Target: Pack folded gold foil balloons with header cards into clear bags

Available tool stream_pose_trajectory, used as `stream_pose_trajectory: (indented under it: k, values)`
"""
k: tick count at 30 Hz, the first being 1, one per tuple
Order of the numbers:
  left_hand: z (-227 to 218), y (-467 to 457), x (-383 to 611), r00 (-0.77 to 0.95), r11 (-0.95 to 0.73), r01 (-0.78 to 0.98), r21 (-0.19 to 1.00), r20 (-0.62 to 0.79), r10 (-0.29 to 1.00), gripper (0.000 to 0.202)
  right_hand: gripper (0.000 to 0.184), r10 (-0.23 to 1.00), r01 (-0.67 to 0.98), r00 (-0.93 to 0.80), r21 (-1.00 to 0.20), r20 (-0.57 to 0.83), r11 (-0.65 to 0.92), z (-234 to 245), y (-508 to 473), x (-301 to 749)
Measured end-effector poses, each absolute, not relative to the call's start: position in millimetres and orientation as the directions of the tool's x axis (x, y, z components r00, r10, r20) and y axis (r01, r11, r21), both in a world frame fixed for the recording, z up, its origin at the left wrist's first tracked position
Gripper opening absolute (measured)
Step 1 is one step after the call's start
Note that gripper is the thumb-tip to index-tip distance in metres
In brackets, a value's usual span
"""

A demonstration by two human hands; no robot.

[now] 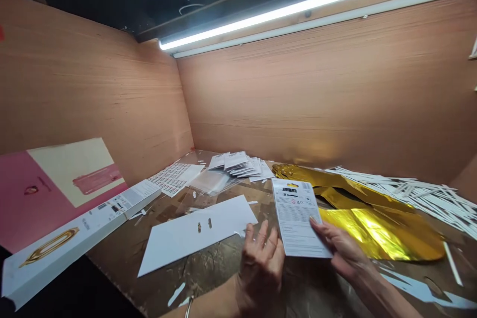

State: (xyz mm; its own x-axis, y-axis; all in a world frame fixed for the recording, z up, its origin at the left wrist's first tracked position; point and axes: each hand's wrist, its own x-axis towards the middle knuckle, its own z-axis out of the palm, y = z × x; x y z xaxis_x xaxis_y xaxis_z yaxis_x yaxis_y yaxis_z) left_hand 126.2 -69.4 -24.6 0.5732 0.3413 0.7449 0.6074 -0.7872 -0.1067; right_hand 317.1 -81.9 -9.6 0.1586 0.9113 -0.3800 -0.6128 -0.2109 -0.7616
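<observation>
My right hand (341, 248) pinches a white printed card (298, 223) by its right edge, thumb on the front. Small text, symbols and a hanging slot show on the card, which is tilted up toward me. Beside the card's lower left edge is my left hand (263, 261), fingers apart and slightly bent; whether it touches the card I cannot tell. To its left lies a blank white sheet (219, 226) with two small cut-outs. Gold foil (368, 221) in flat folded pieces spreads behind and right of the card.
Stacked printed cards (236, 163) and clear plastic sleeves (212, 181) lie at the back, near a label sheet (174, 178). White sticks (421, 196) pile up at right. A long white box (78, 238) and a pink-and-cream board (70, 179) occupy the left. Wooden walls enclose the table.
</observation>
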Motion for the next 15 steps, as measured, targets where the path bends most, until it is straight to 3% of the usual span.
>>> stream_pose_trajectory:
  k: [2, 4, 6, 8, 11, 15]
  values:
    - [-24, -76, 125, 0.576, -0.819, 0.573, 0.033, 0.694, 0.431, 0.031, 0.011, 0.911, -0.641, 0.132, -0.735, -0.392, -0.223, -18, -84, 324]
    - [-14, -71, 115, 0.525, -0.797, 0.535, 0.280, 0.629, 0.574, 0.051, 0.012, 0.930, -0.617, 0.128, -0.762, -0.344, -0.197, -20, -90, 335]
    - [-3, -56, 104, 0.394, -0.629, 0.477, 0.614, 0.490, 0.777, 0.067, 0.014, 0.946, -0.570, 0.102, -0.797, -0.309, -0.199, -12, -96, 345]
    - [3, -36, 98, 0.308, -0.327, 0.335, 0.883, 0.226, 0.924, 0.071, 0.017, 0.953, -0.521, 0.081, -0.828, -0.291, -0.208, 1, -99, 352]
    - [-1, -12, 103, 0.408, 0.006, 0.047, 0.999, -0.024, 0.913, 0.067, 0.020, 0.967, -0.424, 0.086, -0.887, -0.239, -0.181, 21, -98, 356]
    - [-15, -7, 123, 0.654, 0.273, -0.218, 0.937, -0.068, 0.753, 0.055, 0.025, 0.982, -0.331, 0.081, -0.934, -0.173, -0.137, 39, -93, 353]
